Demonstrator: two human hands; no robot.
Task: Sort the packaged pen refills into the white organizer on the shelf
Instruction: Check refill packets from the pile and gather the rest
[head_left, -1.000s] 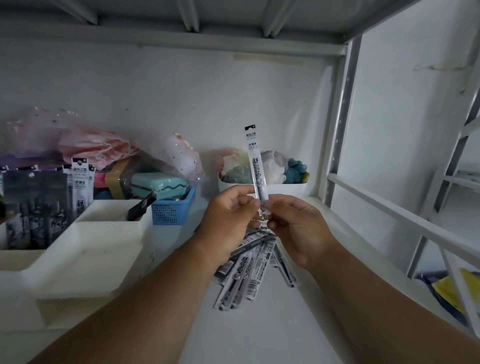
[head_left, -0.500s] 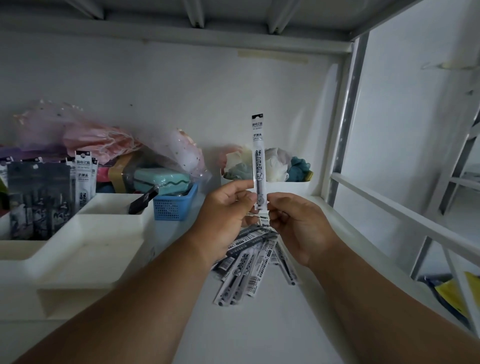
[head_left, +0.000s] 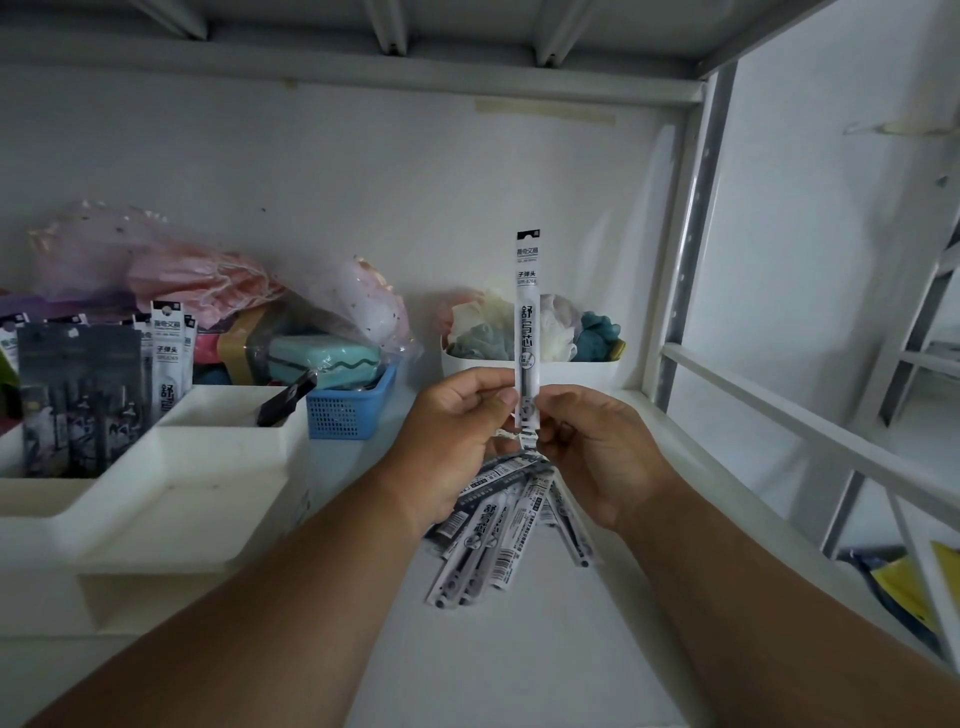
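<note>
Upright packaged pen refill (head_left: 528, 312) printed 子弹头 and 舒写芯, pinched at its lower end by left hand (head_left: 457, 436) and right hand (head_left: 597, 452), fanned bundle of refills (head_left: 498, 530) below, white organizer (head_left: 171, 467) at 9 o'clock on the shelf (head_left: 519, 649).

white shelf (head_left: 519, 665), organizer (head_left: 171, 499), blue basket (head_left: 348, 410)

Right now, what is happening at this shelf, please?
A person is sorting packaged pen refills. Both hands hold one refill pack upright: the left hand and the right hand pinch its lower end. More refill packs hang in a fan below the hands, though which hand holds them is unclear. The white organizer stands to the left on the shelf, with some packs already standing in a back compartment.
</note>
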